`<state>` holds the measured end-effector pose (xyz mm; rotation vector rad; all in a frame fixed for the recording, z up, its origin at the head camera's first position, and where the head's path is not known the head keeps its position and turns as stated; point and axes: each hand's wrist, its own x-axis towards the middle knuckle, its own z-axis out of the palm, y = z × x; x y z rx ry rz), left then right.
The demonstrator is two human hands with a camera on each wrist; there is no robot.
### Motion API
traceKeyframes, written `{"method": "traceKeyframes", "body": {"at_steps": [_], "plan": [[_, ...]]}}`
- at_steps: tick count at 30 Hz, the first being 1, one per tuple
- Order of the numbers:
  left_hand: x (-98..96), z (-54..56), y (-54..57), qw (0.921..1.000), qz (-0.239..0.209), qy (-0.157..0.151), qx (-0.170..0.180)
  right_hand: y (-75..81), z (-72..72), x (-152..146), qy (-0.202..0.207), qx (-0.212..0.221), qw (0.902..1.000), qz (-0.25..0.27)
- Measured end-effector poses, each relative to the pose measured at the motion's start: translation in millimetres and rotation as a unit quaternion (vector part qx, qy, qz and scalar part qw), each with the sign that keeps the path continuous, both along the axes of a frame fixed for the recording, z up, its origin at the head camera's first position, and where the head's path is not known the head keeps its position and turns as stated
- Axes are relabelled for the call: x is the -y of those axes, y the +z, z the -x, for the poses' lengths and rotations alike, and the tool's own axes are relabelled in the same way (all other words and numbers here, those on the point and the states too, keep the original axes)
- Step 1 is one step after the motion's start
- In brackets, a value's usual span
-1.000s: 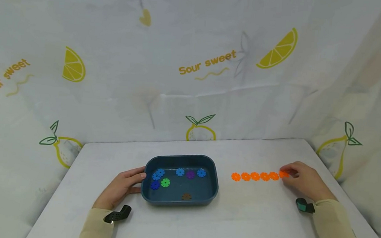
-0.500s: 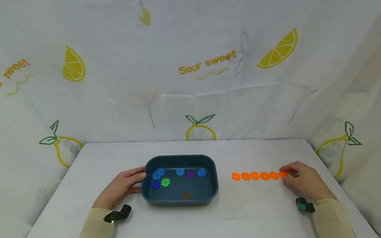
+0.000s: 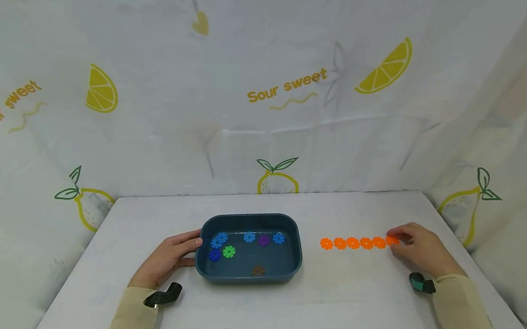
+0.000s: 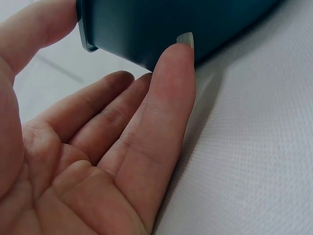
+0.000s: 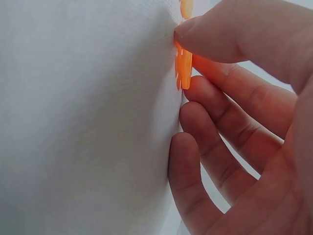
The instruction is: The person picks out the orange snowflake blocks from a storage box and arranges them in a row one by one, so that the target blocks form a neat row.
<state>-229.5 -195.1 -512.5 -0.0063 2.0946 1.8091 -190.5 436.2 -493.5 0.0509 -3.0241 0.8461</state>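
Note:
A dark blue plastic tray stands on the table. My left hand holds it at its left end, thumb at the rim and fingers by the outer wall; in the left wrist view the little finger touches that wall. Flower-shaped notched plastic discs in orange lie in a row to the right of the tray. At the row's right end, my right hand pinches the last orange disc between thumb and index finger, low against the table. Its other fingertips rest on or close to the white surface.
Inside the tray lie several more notched discs: light blue, dark blue, green, purple and brown. A white curtain printed with lemons hangs behind the white table.

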Motion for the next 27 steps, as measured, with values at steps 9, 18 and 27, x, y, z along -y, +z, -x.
{"method": "traceKeyframes", "body": {"at_steps": [9, 18, 27], "plan": [[-0.2, -0.3, 2.5, 1.0, 0.003, -0.005, -0.004, -2.3, 1.6, -2.3, 0.005, -0.015, 0.9999, -0.005], [1.6, -2.2, 2.7, 1.0, 0.005, -0.002, -0.002, -2.7, 3.4, -1.4, 0.008, -0.011, 0.9999, 0.002], [11.0, -9.5, 4.4, 1.0, 0.007, 0.006, 0.0, -2.3, 10.4, 6.6, 0.018, -0.003, 0.9998, 0.004]]}}
